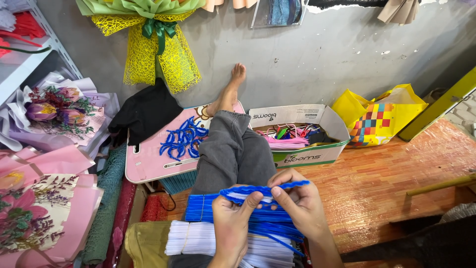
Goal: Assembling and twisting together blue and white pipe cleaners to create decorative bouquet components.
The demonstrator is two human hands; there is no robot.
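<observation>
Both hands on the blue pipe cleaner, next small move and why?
Probably continue bending: the left hand and right hand pinch a fuzzy blue pipe cleaner above the blue bundle on the lap; shaped blue pieces lie on the pink tray.

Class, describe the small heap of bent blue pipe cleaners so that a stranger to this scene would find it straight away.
Start at the low pink plastic table left of the person's outstretched grey-trousered leg. On its top lies the heap of bent blue pipe cleaners. Unlike the straight blue pipe cleaners bundled on the lap by the left hand and right hand, these are looped and loose.
</observation>
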